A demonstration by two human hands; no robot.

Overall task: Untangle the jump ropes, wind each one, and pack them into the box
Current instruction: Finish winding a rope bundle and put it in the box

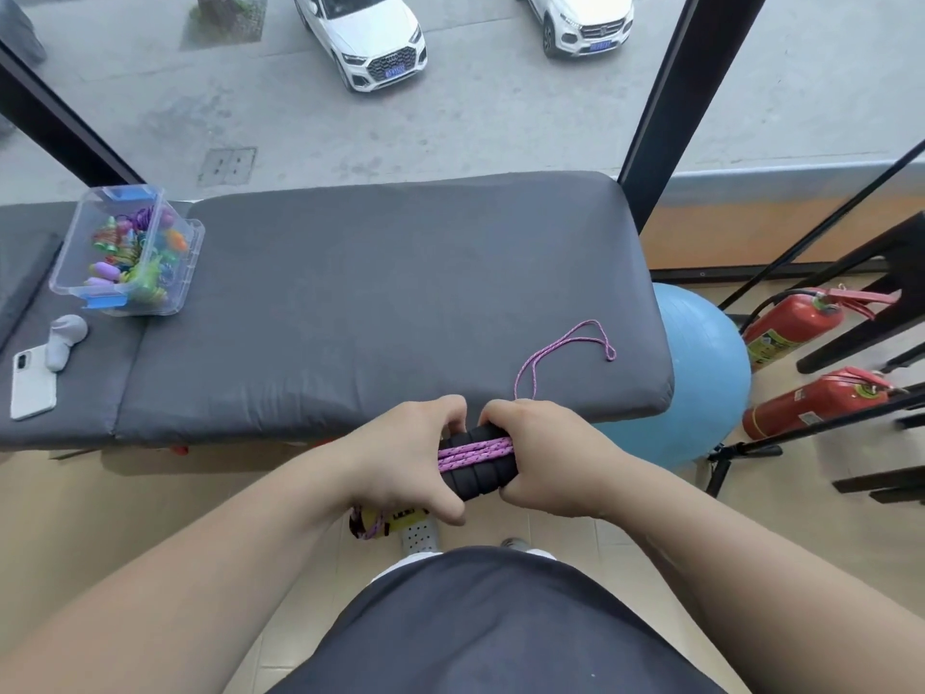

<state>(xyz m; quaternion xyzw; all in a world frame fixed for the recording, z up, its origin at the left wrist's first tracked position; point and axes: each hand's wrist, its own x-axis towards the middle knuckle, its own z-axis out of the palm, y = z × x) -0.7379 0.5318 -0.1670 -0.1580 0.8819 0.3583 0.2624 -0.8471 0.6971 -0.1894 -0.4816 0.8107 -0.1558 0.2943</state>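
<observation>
- The two ends of the black foam handles [478, 475] are covered by the hands, so their full length is not seen; how many handles are in the bundle cannot be told.
- A loop of purple rope [475, 450] and something yellow are partly hidden below the left hand [410, 453] and are hard to make out.
- The bundle's long axis is laid left to right, and several rope strands are run along it.
- The bundle is held in the air between the hands, just near of the grey bench [400, 293]. Its left end is gripped by the curled left fingers, its right end by the curled fingers of the right hand [543, 455].
- The rope's loose tail [611, 354] is trailed from the right hand onto the bench.
- The clear box [192, 252], filled with colourful ropes, is set at the far left of the bench, well apart from the hands.
</observation>
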